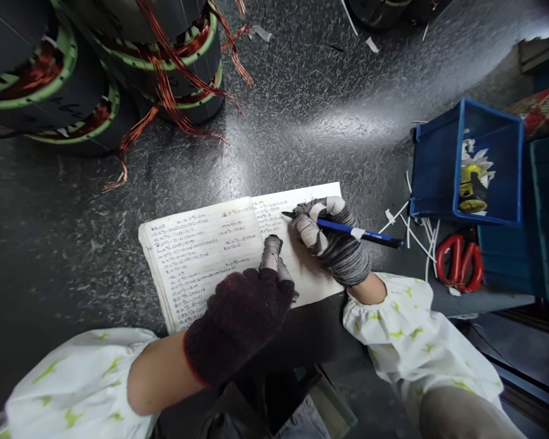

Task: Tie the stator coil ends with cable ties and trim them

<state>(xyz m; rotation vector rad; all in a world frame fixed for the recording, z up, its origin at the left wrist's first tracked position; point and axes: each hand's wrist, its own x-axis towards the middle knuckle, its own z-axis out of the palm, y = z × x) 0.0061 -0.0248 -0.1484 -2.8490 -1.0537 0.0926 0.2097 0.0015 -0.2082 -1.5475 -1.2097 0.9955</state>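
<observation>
An open, handwritten notebook (pixel 215 256) lies on the dark speckled surface (pixel 73 244), its pages filled with rows of small blue figures. My left hand (pixel 240 320), in a dark maroon knit glove with taped fingertips, rests on the lower edge of the right page. Most of its fingers are hidden under the back of the glove. My right hand (pixel 329 238), in a grey knit glove with taped fingers, grips a blue pen (pixel 348 228). The pen's tip sits just left of the hand, over the right page.
Wound motor stators (pixel 50 79) with loose copper wire ends stand at the top left. On the right are a blue plastic bin (pixel 439 164) holding a yellow object, red-handled scissors (pixel 457 262), white wire offcuts (pixel 416 231) and a teal crate (pixel 516 244).
</observation>
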